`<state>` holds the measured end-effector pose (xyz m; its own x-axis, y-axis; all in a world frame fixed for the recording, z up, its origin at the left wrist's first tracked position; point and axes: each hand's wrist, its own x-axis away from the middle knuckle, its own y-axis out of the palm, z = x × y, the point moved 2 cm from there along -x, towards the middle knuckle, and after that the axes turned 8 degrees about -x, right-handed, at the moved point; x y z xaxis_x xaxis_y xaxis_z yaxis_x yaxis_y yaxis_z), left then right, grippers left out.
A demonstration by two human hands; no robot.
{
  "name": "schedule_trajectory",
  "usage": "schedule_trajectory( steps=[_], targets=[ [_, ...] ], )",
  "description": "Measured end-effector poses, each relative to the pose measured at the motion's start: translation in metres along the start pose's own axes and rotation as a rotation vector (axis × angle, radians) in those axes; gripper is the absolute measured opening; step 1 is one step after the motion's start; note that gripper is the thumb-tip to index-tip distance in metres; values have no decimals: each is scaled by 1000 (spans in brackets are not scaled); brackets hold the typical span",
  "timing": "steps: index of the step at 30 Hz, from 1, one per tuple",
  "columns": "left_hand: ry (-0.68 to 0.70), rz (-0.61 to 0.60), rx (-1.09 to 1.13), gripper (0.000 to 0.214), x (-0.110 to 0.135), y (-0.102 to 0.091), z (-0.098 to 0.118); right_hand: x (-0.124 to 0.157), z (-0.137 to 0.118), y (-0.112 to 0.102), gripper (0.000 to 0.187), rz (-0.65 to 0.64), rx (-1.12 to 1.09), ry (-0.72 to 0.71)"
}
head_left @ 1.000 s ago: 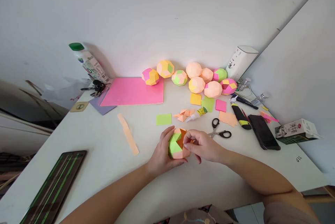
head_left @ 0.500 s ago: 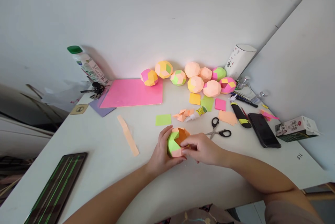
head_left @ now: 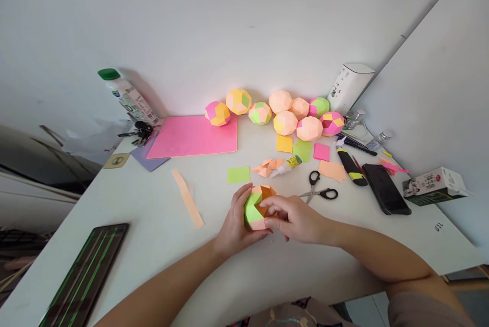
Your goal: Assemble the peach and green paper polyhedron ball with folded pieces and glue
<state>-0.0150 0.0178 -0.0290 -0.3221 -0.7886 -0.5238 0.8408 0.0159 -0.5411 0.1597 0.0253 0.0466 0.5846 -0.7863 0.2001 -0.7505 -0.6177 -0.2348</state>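
Note:
A faceted paper ball [head_left: 252,210] in green and peach, with an opening on its upper right side, is held above the front of the table. My left hand [head_left: 236,225] wraps round its left side and underside. At the opening, my right hand [head_left: 292,217] pinches the ball's right edge, its fingers partly inside the hole and its thumb outside. Just beyond the ball lie folded peach paper pieces [head_left: 267,167] and a glue bottle [head_left: 289,164] on its side. Black-handled scissors [head_left: 319,191] rest to the right of them, blades partly open.
Several finished paper balls [head_left: 286,122] line the wall. A pink board [head_left: 194,138] lies at the back left, a peach paper strip [head_left: 187,198] nearer. On the right are a box cutter [head_left: 350,166], a phone [head_left: 385,189] and a milk carton [head_left: 434,186]; a dark tablet-like panel [head_left: 86,276] lies front left.
The fingers of my right hand have shifted slightly and reach a little further into the opening. My left hand keeps the ball in nearly the same place.

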Motion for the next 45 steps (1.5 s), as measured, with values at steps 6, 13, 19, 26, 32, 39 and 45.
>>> schedule_trajectory(
  steps=[6, 13, 19, 26, 32, 39, 45],
  targets=[
    [0, -52, 59, 98, 1, 1, -2, 2, -7, -10, 18, 27, -129, 109],
    [-5, -184, 148, 99, -1, 2, -1, 3, -6, -17, 17, -11, -91, 84],
    [12, -226, 245, 92, -5, -1, 3, -2, -10, -33, 16, 154, -87, -35],
    [8, -322, 310, 89, -5, -3, 6, -35, 10, -58, 23, 432, 423, -343],
    [-24, -295, 377, 97, -5, -1, 1, -87, 20, -62, 18, 332, 742, -484],
    [-35, -313, 413, 102, -4, 0, -3, -117, 52, -46, 14, 208, 1022, -492],
    [-60, -302, 506, 101, -5, 0, -2, -110, 57, -45, 26, 189, 1036, -525]
  ],
)
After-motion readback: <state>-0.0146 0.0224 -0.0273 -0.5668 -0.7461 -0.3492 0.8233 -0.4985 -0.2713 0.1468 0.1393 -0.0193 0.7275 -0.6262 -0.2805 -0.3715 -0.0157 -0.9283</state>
